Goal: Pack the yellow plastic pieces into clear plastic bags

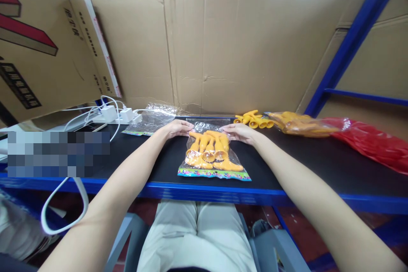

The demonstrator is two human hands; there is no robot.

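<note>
A clear plastic bag [213, 153] with a colourful bottom strip lies flat on the black tabletop [318, 161], holding several orange plastic pieces. My left hand [176, 128] rests on the bag's upper left corner, fingers together and pressing down at the bag's far edge. My right hand [239, 131] does the same at the upper right corner. Both hands pinch or press the bag's top edge near its seal.
Loose orange pieces [253, 119] lie behind the bag, beside a bag of more orange parts [302, 124] and a red plastic bag [372, 142]. Empty clear bags [149, 120] lie left, next to a white power strip [119, 114] with cables. Cardboard walls [223, 51] enclose the back.
</note>
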